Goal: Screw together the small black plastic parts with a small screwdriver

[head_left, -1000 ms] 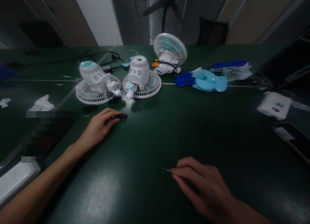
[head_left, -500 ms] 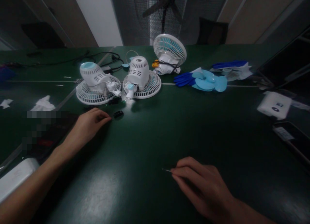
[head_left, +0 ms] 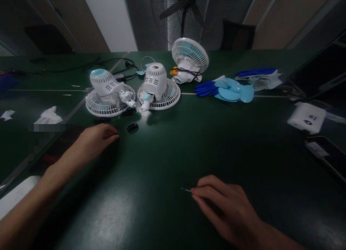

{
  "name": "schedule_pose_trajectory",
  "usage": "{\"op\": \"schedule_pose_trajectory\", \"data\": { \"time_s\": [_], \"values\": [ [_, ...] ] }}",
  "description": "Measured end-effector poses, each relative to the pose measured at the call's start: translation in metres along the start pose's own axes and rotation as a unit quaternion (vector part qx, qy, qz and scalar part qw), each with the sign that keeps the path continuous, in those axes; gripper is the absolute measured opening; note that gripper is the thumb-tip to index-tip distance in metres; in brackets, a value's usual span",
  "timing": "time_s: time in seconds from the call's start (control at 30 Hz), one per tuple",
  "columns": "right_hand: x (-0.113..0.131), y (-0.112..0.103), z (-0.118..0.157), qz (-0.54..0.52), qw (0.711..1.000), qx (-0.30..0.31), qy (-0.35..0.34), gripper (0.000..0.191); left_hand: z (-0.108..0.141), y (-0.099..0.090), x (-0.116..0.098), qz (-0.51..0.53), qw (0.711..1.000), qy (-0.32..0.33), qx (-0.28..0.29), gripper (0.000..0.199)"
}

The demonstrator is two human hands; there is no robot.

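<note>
Pinched between the thumb and fingers of my right hand (head_left: 223, 205) is a thin, short metal rod (head_left: 186, 189), its tip pointing left over the green table. My left hand (head_left: 98, 138) is low over the table at the left, fingers curled and drawn together with the thumb. Whatever may lie in that pinch is hidden. A small black part (head_left: 132, 127) rests just right of the left fingertips, apart from them. Beyond it, two white fans (head_left: 108, 111) (head_left: 169, 104) lie grille-down, their motor housings facing up.
A third fan (head_left: 189, 57) leans farther back, its cord bundled. Light-blue fan blades (head_left: 234, 90) lie by blue gloves (head_left: 204, 88). At right are a white box (head_left: 306, 116) and a dark phone-like device (head_left: 328, 158). Crumpled white paper (head_left: 49, 115) and black cables (head_left: 83, 66) lie left.
My left hand has drawn back slightly to the left, away from the small black part. My right hand and its metal rod stay in place.
</note>
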State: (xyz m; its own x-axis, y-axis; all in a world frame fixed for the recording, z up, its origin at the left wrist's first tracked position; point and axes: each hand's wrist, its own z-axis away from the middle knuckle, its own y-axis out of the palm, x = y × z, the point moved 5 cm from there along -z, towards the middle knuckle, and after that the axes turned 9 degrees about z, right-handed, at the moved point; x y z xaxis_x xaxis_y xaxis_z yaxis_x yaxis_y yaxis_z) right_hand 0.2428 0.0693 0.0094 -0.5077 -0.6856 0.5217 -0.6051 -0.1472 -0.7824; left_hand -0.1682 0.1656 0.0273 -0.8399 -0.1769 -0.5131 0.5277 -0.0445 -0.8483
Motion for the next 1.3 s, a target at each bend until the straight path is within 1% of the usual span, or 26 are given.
{"op": "schedule_pose_trajectory", "data": {
  "time_s": [0.1,0.2,0.37,0.43,0.6,0.8,0.97,1.1,1.3],
  "values": [
    [0.001,-0.001,-0.002,0.002,1.000,0.000,-0.003,0.018,-0.002,0.007,-0.002,-0.050,0.999,-0.004,0.016,0.034],
    [0.002,-0.001,-0.003,0.005,1.000,-0.004,-0.005,0.018,-0.003,0.011,-0.004,-0.068,0.998,0.009,-0.006,0.037],
    [0.002,-0.001,-0.002,0.006,1.000,-0.008,-0.010,0.018,-0.001,0.017,-0.009,-0.082,0.992,0.092,-0.028,0.032],
    [0.002,-0.001,-0.002,0.005,1.000,-0.007,-0.010,0.017,-0.001,0.018,-0.009,-0.092,0.989,0.109,-0.028,0.031],
    [0.002,-0.001,-0.002,0.005,1.000,-0.007,-0.006,0.017,-0.003,0.018,-0.012,-0.088,0.990,0.104,-0.025,0.033],
    [0.001,0.001,-0.001,-0.002,1.000,0.002,-0.003,0.018,-0.005,0.016,-0.011,-0.056,0.994,0.084,-0.038,0.037],
    [0.000,0.001,-0.001,0.002,1.000,0.004,-0.002,0.018,-0.006,0.014,-0.011,-0.039,0.992,0.105,-0.063,0.039],
    [0.002,0.000,-0.002,0.002,1.000,-0.002,-0.009,0.017,-0.003,0.012,-0.020,-0.023,0.988,0.128,-0.087,0.038],
    [0.001,0.002,-0.001,0.003,1.000,0.006,-0.006,0.018,0.002,0.013,-0.030,-0.018,0.984,0.151,-0.097,0.033]
  ]
}}
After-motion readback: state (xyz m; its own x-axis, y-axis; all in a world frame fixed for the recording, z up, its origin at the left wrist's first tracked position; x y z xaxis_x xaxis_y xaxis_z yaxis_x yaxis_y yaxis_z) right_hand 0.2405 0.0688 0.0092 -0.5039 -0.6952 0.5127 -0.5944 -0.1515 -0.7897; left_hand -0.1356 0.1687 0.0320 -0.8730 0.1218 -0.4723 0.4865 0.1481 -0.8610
